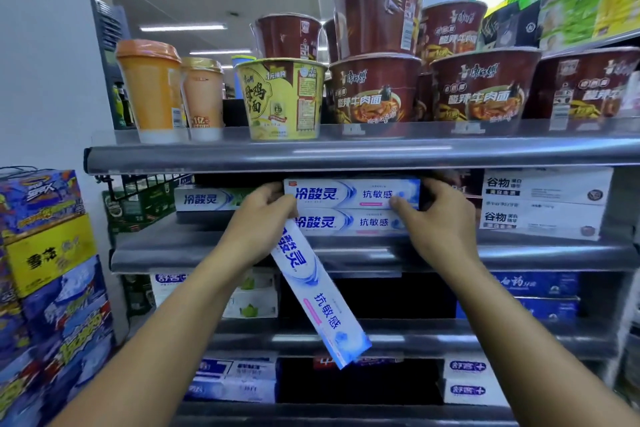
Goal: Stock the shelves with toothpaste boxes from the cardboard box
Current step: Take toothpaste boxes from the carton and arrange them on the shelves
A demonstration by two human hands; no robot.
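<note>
Two toothpaste boxes [349, 222] lie stacked on the second shelf [536, 258]; the right hand [438, 218] pinches the top box [346, 193] by its right end; the left hand [258, 225] grips a tilted box [320, 298] hanging below.

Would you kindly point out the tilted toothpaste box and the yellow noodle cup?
tilted toothpaste box [320, 302]: head view, middle of its front face.
yellow noodle cup [282, 97]: head view, printed side wall.

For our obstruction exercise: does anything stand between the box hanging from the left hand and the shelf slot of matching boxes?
Yes: top box and lower box fill that slot's front, reaching close under the upper shelf. The left hand, gripping the hanging box, and right hand touch the top one.
</note>
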